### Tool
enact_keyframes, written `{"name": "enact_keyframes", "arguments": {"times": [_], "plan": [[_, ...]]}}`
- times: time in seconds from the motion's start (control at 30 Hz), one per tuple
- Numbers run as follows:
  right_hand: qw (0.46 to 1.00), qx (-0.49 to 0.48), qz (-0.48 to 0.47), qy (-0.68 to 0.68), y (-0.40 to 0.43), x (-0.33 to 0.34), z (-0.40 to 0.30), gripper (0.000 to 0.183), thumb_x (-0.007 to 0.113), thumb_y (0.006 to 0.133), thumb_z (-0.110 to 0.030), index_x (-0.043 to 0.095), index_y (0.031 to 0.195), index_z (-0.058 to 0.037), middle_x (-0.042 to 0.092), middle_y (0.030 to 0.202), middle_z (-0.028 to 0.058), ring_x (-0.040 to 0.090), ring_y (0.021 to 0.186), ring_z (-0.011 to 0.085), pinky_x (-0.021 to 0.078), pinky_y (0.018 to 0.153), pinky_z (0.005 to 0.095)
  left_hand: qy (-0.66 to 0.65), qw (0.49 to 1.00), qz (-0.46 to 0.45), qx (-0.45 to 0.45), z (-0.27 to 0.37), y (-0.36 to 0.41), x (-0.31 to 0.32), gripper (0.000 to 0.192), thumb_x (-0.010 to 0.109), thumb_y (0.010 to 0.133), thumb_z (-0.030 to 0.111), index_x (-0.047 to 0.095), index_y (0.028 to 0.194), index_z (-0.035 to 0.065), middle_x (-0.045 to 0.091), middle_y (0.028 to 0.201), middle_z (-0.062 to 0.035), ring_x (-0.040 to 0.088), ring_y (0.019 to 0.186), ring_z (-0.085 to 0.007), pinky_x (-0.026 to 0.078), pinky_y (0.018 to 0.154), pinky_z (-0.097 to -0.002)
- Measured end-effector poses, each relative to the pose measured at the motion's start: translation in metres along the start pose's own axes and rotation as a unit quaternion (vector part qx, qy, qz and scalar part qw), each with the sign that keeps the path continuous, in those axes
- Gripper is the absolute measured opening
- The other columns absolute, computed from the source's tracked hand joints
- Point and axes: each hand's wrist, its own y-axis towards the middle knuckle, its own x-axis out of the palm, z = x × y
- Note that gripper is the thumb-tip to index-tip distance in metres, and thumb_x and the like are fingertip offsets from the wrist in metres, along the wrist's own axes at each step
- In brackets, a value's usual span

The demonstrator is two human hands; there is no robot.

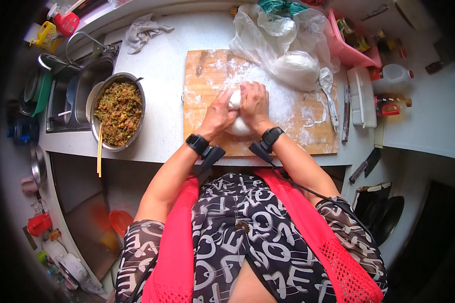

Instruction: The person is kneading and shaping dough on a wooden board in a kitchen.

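White dough [239,127] lies on a floured wooden board [204,146], partly hidden under my hands. My left hand [219,114] grips its left side, with the fingers curled over the top. From the right, my right hand [254,104] presses on the same dough, its fingers close to those of the left. A bit of the dough bulges up between the two hands. Loose flour is spread over the board to the right. A metal spoon heaped with flour [326,78] rests at the board's right side. Behind it lies a clear plastic bag [294,66] with something white inside.
On the left, a metal bowl [141,125] of chopped filling stands near the sink [98,70], with chopsticks [99,151] over its rim. A cloth [142,33] lies behind. A rolling pin [346,113], a plastic container [364,98] and a pink basket [352,49] are at the right.
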Motion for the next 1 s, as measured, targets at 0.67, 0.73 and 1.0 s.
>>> {"name": "enact_keyframes", "arguments": {"times": [0.67, 0.73, 1.0], "plan": [[0.997, -0.011, -0.039, 0.071, -0.023, -0.017, 0.001, 0.037, 0.048, 0.097, -0.032, 0.066, 0.108, -0.0011, 0.064, 0.103, 0.0199, 0.059, 0.098, 0.0367, 0.0453, 0.084, 0.0440, -0.033, 0.998, -0.038, 0.032, -0.003, -0.016, 0.003, 0.062, 0.073, 0.075, 0.008, 0.052, 0.133, 0.0050, 0.056, 0.126, -0.0188, 0.057, 0.115, -0.0326, 0.047, 0.097, -0.0359], [0.999, -0.008, -0.023, 0.037, -0.010, -0.010, 0.004, 0.037, 0.046, 0.098, -0.031, 0.065, 0.110, -0.0010, 0.063, 0.108, 0.0201, 0.056, 0.103, 0.0368, 0.0427, 0.088, 0.0452, -0.028, 0.999, 0.014, -0.015, 0.002, -0.006, 0.010, 0.055, 0.070, 0.073, 0.008, 0.056, 0.126, 0.0059, 0.058, 0.115, -0.0214, 0.058, 0.108, -0.0391, 0.047, 0.095, -0.0393], [0.992, 0.089, -0.029, 0.089, 0.014, 0.011, 0.028, 0.049, 0.037, 0.102, -0.041, 0.065, 0.111, -0.0007, 0.059, 0.120, 0.0203, 0.048, 0.118, 0.0353, 0.0344, 0.101, 0.0458, -0.019, 0.989, -0.142, 0.033, -0.028, 0.059, -0.002, 0.046, 0.073, 0.074, 0.015, 0.061, 0.117, 0.0055, 0.063, 0.101, -0.0190, 0.062, 0.095, -0.0396, 0.051, 0.084, -0.0418]]}}
